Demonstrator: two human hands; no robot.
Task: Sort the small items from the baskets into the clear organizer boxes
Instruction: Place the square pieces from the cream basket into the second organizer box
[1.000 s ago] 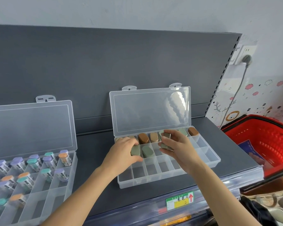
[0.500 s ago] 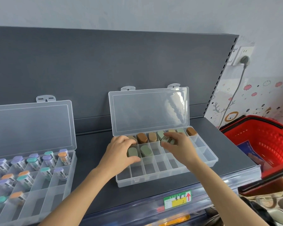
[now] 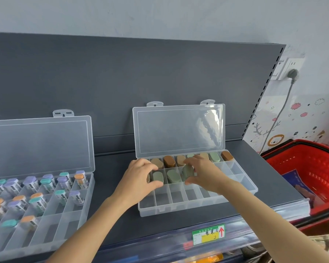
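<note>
A clear organizer box point(image 3: 198, 205) lies open on the grey shelf, its lid point(image 3: 179, 130) leaning on the back panel. Green, tan and brown oval items fill its back row and part of the middle row. My right hand point(image 3: 205, 173) pinches a green oval item point(image 3: 187, 172) over a middle-row compartment. My left hand point(image 3: 139, 179) curls around another green oval item point(image 3: 158, 177) at the left end of the middle row. A red basket point(image 3: 311, 168) stands to the right of the shelf.
A second open organizer box point(image 3: 51, 224) at the left holds small bottles with purple, teal and orange caps. The red basket holds a blue packet point(image 3: 296, 185). A price label point(image 3: 208, 234) sits on the shelf's front rail. A plug and cable point(image 3: 291, 76) hang on the right wall.
My right hand has moved left and down with its green item, from the back row to the middle row. My left hand has stayed at the box's left end.
</note>
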